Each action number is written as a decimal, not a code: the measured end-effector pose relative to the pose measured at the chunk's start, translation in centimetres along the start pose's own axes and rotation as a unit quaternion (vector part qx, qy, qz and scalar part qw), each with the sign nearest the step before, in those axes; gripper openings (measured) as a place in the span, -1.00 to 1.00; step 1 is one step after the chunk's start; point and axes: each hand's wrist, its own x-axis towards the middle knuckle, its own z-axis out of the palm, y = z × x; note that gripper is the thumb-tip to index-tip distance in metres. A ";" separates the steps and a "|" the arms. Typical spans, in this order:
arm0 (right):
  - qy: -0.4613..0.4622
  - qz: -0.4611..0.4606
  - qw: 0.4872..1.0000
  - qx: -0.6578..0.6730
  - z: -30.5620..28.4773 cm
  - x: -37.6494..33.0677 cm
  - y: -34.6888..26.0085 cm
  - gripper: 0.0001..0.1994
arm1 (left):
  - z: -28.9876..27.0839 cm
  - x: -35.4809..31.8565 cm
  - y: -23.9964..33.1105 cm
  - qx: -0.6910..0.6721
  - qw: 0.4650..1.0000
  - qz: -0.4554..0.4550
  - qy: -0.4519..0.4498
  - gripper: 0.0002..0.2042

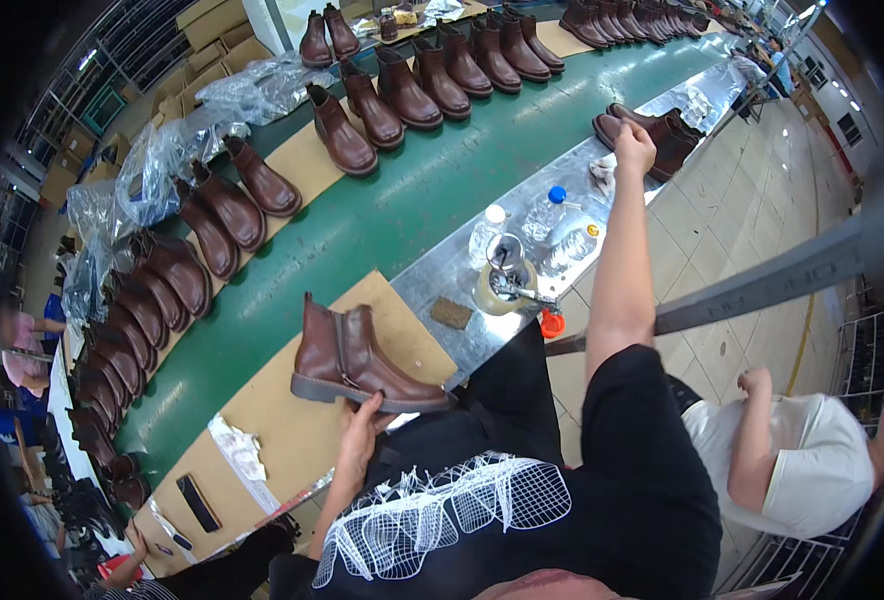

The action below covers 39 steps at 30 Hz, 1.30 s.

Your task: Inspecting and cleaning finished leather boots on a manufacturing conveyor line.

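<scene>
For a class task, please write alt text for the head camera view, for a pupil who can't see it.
A person's left hand supports a brown ankle boot from below, while the right hand is stretched out near more dark brown boots. Beyond a green work surface, similar boots stand in a long line.

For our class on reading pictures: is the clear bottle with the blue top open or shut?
Shut: the blue cap sits over the mouth of the clear bottle. How tight, I cannot tell.
</scene>
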 end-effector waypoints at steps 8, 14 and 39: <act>-0.211 0.039 0.877 -0.430 -0.1 2.5 12.9 -0.45 | -0.2 -1.8 3.7 0.270 0.960 -0.051 0.060 -0.36; -0.365 -0.010 0.795 -0.484 -2.2 3.1 15.1 -0.30 | -1.3 -0.1 4.4 0.328 0.934 -0.143 0.017 -0.33; -0.195 0.020 0.975 -0.104 1.2 7.1 12.2 -0.73 | -3.2 1.3 3.4 0.290 0.951 -0.103 -0.030 -0.36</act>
